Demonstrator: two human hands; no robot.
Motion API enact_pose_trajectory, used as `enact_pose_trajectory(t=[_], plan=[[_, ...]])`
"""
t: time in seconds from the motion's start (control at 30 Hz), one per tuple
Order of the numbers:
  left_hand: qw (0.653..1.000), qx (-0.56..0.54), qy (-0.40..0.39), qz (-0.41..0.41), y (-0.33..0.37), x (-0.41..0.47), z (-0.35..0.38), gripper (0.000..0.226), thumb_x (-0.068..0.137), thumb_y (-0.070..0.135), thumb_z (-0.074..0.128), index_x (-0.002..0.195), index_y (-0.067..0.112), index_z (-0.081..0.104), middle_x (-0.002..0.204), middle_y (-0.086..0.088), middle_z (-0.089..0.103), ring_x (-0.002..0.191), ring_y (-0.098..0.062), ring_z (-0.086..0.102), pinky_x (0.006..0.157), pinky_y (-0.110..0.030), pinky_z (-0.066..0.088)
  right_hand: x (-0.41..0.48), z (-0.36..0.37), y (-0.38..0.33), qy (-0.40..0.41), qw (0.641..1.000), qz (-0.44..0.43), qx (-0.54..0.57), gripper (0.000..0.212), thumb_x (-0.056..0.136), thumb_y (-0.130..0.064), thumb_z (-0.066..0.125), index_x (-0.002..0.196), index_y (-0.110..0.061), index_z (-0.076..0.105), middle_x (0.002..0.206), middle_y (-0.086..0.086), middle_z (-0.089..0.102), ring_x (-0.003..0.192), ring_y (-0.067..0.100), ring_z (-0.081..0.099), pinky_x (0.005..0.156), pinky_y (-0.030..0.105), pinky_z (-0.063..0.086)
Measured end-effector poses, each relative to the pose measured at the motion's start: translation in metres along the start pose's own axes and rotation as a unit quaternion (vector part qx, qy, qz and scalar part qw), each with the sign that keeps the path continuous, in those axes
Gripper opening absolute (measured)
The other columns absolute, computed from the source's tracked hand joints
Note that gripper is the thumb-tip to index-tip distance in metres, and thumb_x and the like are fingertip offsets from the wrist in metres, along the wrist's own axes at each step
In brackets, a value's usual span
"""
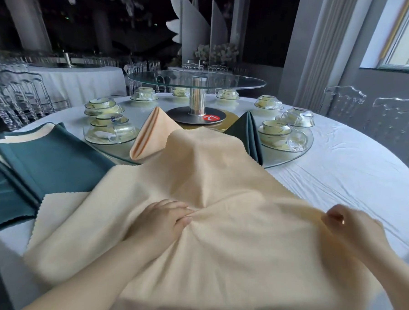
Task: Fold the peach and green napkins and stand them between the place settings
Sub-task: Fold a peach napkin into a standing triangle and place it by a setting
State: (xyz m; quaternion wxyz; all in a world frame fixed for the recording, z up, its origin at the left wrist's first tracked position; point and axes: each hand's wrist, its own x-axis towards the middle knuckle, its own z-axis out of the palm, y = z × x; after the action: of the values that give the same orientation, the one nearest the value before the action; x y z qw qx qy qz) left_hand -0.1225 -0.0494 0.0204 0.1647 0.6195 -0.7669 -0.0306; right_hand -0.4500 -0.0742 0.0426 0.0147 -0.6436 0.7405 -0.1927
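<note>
A large peach napkin (211, 173) is spread over the near side of the white-clothed round table (341, 171), bunched into creases at its middle. My left hand (169, 218) pinches a fold of it near the centre. My right hand (352, 227) grips its right edge and lifts it slightly. Behind it, a folded peach napkin (150, 134) and a folded dark green napkin (245, 133) stand upright between place settings (109, 129), (283, 134). A stack of flat green and peach napkins (47, 167) lies at the left.
A raised glass turntable (195, 80) on a metal post stands at the table's centre, above a red number tag (210, 117). More bowl-and-cup settings ring the far side. Clear chairs (347, 102) stand at the right and left; another clothed table sits behind at the left.
</note>
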Motion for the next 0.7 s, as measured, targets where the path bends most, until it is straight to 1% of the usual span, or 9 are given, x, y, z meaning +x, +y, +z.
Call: enact_pose_trajectory(t=[0.1,0.17,0.23,0.33,0.43,0.5,0.57,0.63,0.7], plan=[[1.000,0.001,0.029,-0.007,0.003,0.013,-0.007,0.092,0.060,0.062,-0.005,0.126,0.034,0.053,0.140,0.016,0.042,0.129,-0.004,0.034,0.097,-0.013,0.020,0.022,-0.008,-0.010,0.076,0.997,-0.021,0.004,0.011,0.088,-0.021,0.054,0.080,-0.016,0.059,0.099,0.015,0.065,0.104,0.033,0.051,0.082,0.034,0.027],[0.998,0.000,0.056,-0.020,0.006,0.026,-0.012,0.096,0.056,0.062,-0.006,0.124,0.034,0.055,0.138,0.015,0.045,0.128,-0.005,0.037,0.095,-0.015,0.021,0.043,-0.009,-0.015,0.095,0.995,-0.018,-0.022,0.017,0.089,-0.021,0.051,0.091,-0.011,0.064,0.106,0.016,0.064,0.107,0.033,0.047,0.082,0.034,0.024],[0.997,0.017,0.074,-0.030,0.006,0.038,-0.011,0.087,0.064,0.061,-0.001,0.124,0.034,0.054,0.139,0.015,0.043,0.129,-0.006,0.035,0.094,-0.016,0.019,0.061,-0.006,-0.020,0.101,0.993,-0.015,-0.053,0.021,0.090,-0.021,0.048,0.097,-0.009,0.065,0.109,0.016,0.061,0.109,0.032,0.044,0.083,0.034,0.022],[0.997,0.056,0.054,-0.030,0.003,0.052,-0.001,0.051,0.092,0.046,0.016,0.127,0.034,0.051,0.142,0.013,0.039,0.131,-0.008,0.031,0.096,-0.018,0.017,0.078,0.007,-0.023,0.088,0.993,-0.009,-0.082,0.023,0.091,-0.023,0.047,0.100,-0.011,0.065,0.112,0.014,0.058,0.112,0.031,0.042,0.087,0.034,0.024],[0.997,0.059,0.030,-0.032,-0.004,0.052,0.013,0.046,0.093,0.043,0.023,0.127,0.030,0.051,0.140,0.006,0.042,0.129,-0.013,0.034,0.098,-0.021,0.020,0.078,0.022,-0.022,0.036,0.994,-0.017,-0.105,0.028,0.091,-0.026,0.048,0.114,-0.015,0.059,0.124,0.011,0.052,0.119,0.030,0.038,0.094,0.033,0.025],[0.998,0.019,0.042,-0.050,-0.007,0.051,0.018,0.041,0.094,0.039,0.036,0.131,0.023,0.047,0.137,0.002,0.044,0.125,-0.018,0.039,0.098,-0.024,0.024,0.070,0.026,-0.024,0.013,0.995,-0.030,-0.094,0.037,0.089,-0.026,0.051,0.126,-0.016,0.050,0.132,0.010,0.045,0.124,0.029,0.034,0.098,0.033,0.024],[0.994,0.001,0.106,-0.033,-0.008,0.050,0.020,0.035,0.088,0.029,0.055,0.120,0.015,0.054,0.124,-0.004,0.051,0.115,-0.024,0.047,0.091,-0.025,0.028,0.052,0.026,-0.029,0.040,0.996,-0.076,-0.021,0.039,0.087,-0.020,0.056,0.124,-0.012,0.050,0.129,0.011,0.047,0.121,0.030,0.037,0.095,0.031,0.024],[0.983,0.018,0.184,0.015,-0.005,0.050,0.019,0.019,0.077,0.028,0.060,0.088,0.013,0.061,0.093,-0.006,0.060,0.092,-0.022,0.054,0.072,-0.024,0.027,0.021,0.025,-0.036,0.080,0.977,-0.172,0.096,0.026,0.083,-0.015,0.061,0.109,-0.013,0.058,0.111,0.006,0.057,0.108,0.024,0.049,0.084,0.023,0.029],[0.988,0.011,0.155,0.016,0.000,0.045,0.012,0.008,0.082,0.026,0.057,0.079,0.019,0.055,0.083,-0.002,0.057,0.089,-0.019,0.051,0.065,-0.024,0.023,-0.023,0.023,-0.045,0.068,0.933,-0.298,0.190,0.016,0.080,-0.021,0.060,0.095,-0.027,0.056,0.094,-0.008,0.059,0.091,0.010,0.055,0.075,0.010,0.034]])
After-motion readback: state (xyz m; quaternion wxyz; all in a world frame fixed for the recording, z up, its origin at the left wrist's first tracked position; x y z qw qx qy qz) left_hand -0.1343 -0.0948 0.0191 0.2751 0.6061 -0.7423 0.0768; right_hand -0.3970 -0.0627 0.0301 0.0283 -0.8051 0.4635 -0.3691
